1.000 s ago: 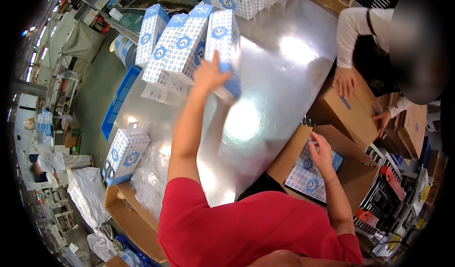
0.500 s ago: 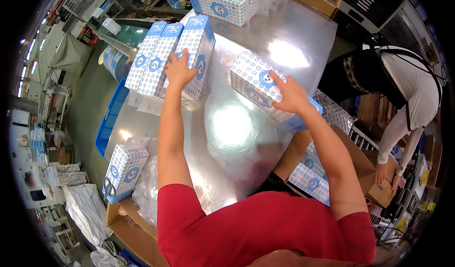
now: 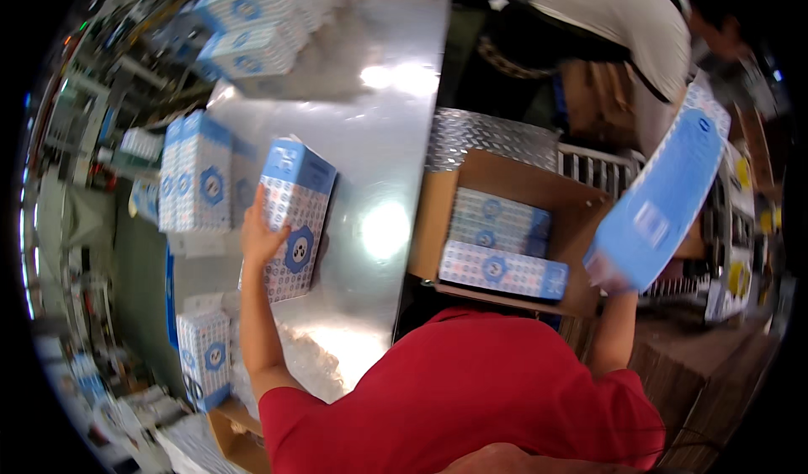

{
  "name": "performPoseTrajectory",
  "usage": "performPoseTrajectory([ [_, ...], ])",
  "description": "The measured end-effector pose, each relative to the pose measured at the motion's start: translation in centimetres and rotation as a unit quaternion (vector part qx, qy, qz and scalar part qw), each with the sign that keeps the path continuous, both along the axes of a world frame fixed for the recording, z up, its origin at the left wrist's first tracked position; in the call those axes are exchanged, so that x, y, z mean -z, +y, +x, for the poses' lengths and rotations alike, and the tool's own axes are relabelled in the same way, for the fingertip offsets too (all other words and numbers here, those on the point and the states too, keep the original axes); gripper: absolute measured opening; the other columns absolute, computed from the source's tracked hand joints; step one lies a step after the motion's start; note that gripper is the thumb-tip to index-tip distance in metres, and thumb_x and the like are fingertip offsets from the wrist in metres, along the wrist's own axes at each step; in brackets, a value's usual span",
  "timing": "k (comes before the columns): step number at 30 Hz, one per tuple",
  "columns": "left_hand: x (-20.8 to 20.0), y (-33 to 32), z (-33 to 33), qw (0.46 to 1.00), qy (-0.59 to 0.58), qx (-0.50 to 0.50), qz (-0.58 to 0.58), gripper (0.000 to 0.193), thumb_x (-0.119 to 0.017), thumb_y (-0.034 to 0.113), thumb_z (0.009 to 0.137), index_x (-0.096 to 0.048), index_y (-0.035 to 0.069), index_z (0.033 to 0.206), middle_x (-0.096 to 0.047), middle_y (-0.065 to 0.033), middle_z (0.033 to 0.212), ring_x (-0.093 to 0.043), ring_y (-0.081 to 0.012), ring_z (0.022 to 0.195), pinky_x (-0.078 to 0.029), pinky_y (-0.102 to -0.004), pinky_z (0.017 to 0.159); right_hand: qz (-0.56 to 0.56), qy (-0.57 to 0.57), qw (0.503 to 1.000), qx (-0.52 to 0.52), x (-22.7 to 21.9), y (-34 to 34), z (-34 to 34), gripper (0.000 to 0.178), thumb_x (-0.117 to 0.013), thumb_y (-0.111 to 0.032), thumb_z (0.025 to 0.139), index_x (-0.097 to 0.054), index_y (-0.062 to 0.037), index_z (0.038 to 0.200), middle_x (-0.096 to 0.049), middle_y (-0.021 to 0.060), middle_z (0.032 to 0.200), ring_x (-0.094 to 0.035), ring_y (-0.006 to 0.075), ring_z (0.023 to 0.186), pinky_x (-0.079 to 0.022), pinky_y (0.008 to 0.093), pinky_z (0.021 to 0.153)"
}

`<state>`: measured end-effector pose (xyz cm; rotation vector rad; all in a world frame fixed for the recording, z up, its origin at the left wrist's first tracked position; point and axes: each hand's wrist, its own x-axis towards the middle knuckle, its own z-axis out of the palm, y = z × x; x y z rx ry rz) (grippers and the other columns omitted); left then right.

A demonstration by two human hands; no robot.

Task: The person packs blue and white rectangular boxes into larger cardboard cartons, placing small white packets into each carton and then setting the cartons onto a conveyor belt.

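My left hand grips the left side of a tall white box with a blue end and a blue flower-shaped badge, which stands on the metal table. Off to the right, my right hand holds up a similar box, tilted, its plain blue side showing; most of that hand's fingers are hidden behind it. Between my hands, an open cardboard carton contains several of the same boxes, lying flat.
More patterned boxes stand at the table's left edge, and others are stacked at the far end. Scissors are by another box near clear plastic. A co-worker bends over beside a roller conveyor.
My right hand has lifted its box off the table and carried it right, past the carton. The left-hand box now stands apart from its two neighbours. The view has swung right.
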<state>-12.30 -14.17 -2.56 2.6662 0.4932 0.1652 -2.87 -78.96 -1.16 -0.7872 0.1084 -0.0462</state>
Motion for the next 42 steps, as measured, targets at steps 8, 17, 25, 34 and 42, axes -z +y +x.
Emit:
performPoseTrajectory([
  [8,-3.3,-26.8,11.8,0.834,-0.265,0.435,-0.213,0.085,-0.072,0.019,0.064,-0.032,0.007,0.138,-0.047,-0.0195,0.121,-0.050,-0.0317,0.108,-0.042,-0.0394,0.088,-0.214,0.038,0.932,0.288,1.6,-5.0,-3.1,0.066,-0.038,-0.053,0.086,-0.034,-0.0106,0.137,-0.044,0.0132,0.133,-0.045,0.0275,0.120,-0.036,0.0431,0.101],
  [17,14.1,-36.2,10.9,0.797,0.209,0.560,0.085,0.048,-0.051,0.039,0.080,-0.056,0.005,0.114,-0.060,-0.0177,0.096,-0.059,-0.0323,0.086,-0.045,-0.0440,0.078,-0.605,-0.177,0.770,-0.099,-4.8,1.8,-2.6,0.082,-0.075,-0.019,0.062,-0.035,-0.0051,0.133,-0.042,0.0198,0.127,-0.044,0.0349,0.115,-0.037,0.0448,0.095],
  [25,7.5,-34.9,11.1,0.855,-0.081,0.507,0.070,0.057,-0.057,0.027,0.081,-0.039,0.005,0.131,-0.036,-0.0120,0.138,-0.032,-0.0266,0.129,-0.022,-0.0466,0.106,-0.853,0.014,0.427,-0.300,6.7,6.6,0.3,0.071,-0.068,-0.038,0.074,-0.037,-0.0241,0.137,-0.016,0.0232,0.146,-0.019,0.0411,0.133,-0.021,0.0572,0.103],
  [34,14.7,-31.2,9.6,0.931,-0.080,0.338,-0.111,0.059,-0.048,0.019,0.084,-0.029,-0.001,0.136,-0.027,-0.0186,0.143,-0.018,-0.0358,0.135,-0.012,-0.0464,0.109,-0.757,0.220,0.610,-0.080,-2.2,-5.1,0.1,0.071,-0.051,-0.045,0.086,-0.023,-0.0087,0.141,-0.065,0.0156,0.078,-0.063,0.0240,0.068,-0.049,0.0359,0.061],
  [42,19.4,-33.4,8.3,0.992,-0.068,0.017,-0.105,0.046,-0.038,0.026,0.089,-0.038,0.002,0.128,-0.043,-0.0190,0.129,-0.042,-0.0337,0.119,-0.037,-0.0403,0.092,-0.638,0.072,0.641,-0.421,8.7,-3.6,-0.5,0.105,-0.063,-0.051,0.076,0.000,0.0019,0.141,-0.021,0.0300,0.141,-0.027,0.0360,0.132,-0.026,0.0340,0.106],
])
